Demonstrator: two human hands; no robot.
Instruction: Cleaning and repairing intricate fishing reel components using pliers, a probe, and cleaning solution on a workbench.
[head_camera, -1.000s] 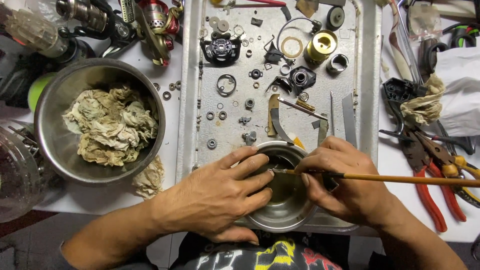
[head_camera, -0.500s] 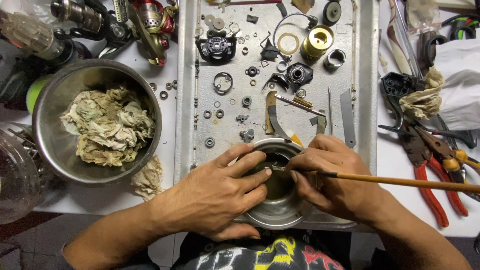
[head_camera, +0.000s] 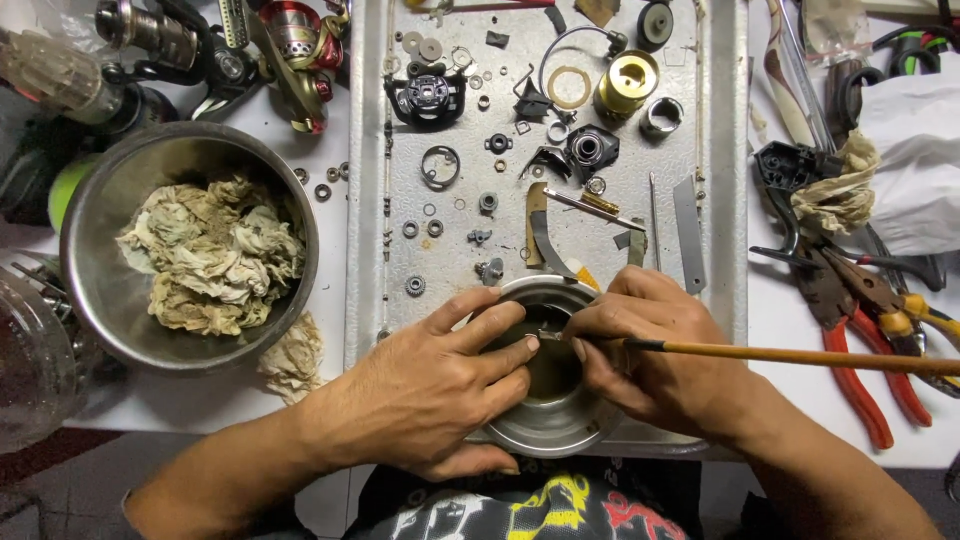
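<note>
working over a small steel bowl (head_camera: 545, 425) at the near edge of a metal tray (head_camera: 715, 200), both hands meet above the dark liquid in it. the left hand (head_camera: 435, 385) pinches something small at its fingertips — too hidden to name — while the right hand (head_camera: 655, 345) is closed around a thin brush (head_camera: 800, 355), tip at that spot. cleaning looks midway: many reel parts (head_camera: 585, 150) lie spread on the tray, unassembled.
</note>
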